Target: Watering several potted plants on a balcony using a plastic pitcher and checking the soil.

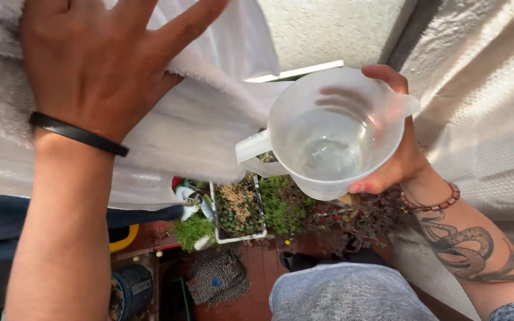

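My right hand (397, 151) grips a clear plastic measuring jug (328, 134) from its far side, fingers wrapped round the wall. The jug holds a little water at the bottom, and its handle points left. My left hand (99, 56) is spread open, palm pressed against a white fluffy cloth (200, 122) that hangs in front of me. A black band sits on the left wrist. A bead bracelet and a tattoo show on the right forearm.
Below, small potted plants sit on a red tiled floor: a white rectangular planter (238, 211), green moss-like clumps (287, 205) and dark red foliage (358, 220). A blue pot (132, 288) stands at the lower left. White netting (483, 113) hangs on the right.
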